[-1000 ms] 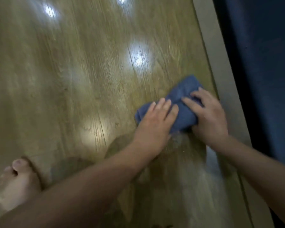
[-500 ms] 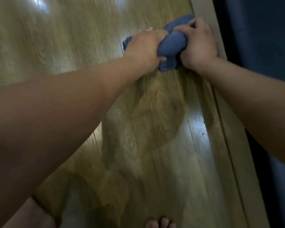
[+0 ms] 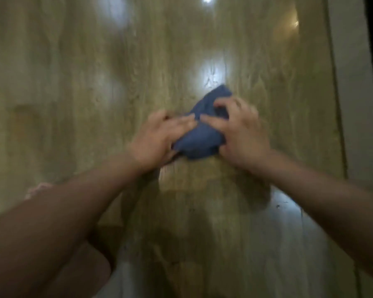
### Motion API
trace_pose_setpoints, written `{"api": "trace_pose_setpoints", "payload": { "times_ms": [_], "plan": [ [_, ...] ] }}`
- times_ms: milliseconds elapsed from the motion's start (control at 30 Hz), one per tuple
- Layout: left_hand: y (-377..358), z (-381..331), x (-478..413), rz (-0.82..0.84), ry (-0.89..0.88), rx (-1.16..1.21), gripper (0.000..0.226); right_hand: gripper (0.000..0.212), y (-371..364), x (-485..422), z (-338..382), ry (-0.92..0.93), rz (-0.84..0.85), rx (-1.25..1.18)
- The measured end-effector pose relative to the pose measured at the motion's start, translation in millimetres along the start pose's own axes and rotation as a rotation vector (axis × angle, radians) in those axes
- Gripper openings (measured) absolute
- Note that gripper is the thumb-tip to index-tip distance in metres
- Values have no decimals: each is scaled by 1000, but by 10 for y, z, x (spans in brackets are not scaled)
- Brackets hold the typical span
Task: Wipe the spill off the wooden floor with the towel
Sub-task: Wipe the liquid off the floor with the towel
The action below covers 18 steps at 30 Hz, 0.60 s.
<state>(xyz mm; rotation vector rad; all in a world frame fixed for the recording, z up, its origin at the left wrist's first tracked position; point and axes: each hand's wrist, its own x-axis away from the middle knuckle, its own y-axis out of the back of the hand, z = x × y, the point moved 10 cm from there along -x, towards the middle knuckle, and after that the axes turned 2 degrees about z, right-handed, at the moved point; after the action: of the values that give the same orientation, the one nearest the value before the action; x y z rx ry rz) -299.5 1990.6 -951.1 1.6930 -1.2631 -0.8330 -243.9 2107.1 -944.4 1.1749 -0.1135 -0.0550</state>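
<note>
Towel (image 3: 199, 138) in hands (image 3: 157, 138) (image 3: 243, 136), border strip (image 3: 349, 104) right, broad floor (image 3: 73, 82) left.

There is one blue towel (image 3: 199, 138) in the middle of the frame. There are two hands, the left hand (image 3: 157, 138) and the right hand (image 3: 243, 134). There is one wooden floor (image 3: 73, 93). One foot (image 3: 38, 189) shows at the left edge. Three bright light spots (image 3: 213, 72) show clearly; others are too blurry to count.
</note>
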Motion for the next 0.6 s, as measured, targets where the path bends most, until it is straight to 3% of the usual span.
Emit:
{"api": "trace_pose_setpoints", "payload": {
  "times_ms": [67, 167, 233, 333, 400, 500, 600],
  "plan": [
    [233, 385, -454, -13, 93, -29, 56, 61, 115, -543, -252, -64, 6, 69],
    [448, 1134, -1074, 22, 406, -73, 55, 58, 334, -1325, -462, -122, -31, 100],
    [456, 1260, -1152, 37, 549, -46, 53, 55, 380, -1492, -505, -182, -26, 98],
    [343, 915, -485, -126, 541, 68, 47, 59, 180, -1006, -142, -144, 17, 122],
    [228, 520, 316, -179, 518, 197, 53, 64, -70, -376, 306, -21, 46, -6],
    [34, 194, 808, 71, 312, 257, 50, 56, -298, 141, 792, 209, 188, -115],
    [248, 769, 288, 166, 223, -142, 40, 38, -271, -564, 567, 230, 293, -26]
  ]
}}
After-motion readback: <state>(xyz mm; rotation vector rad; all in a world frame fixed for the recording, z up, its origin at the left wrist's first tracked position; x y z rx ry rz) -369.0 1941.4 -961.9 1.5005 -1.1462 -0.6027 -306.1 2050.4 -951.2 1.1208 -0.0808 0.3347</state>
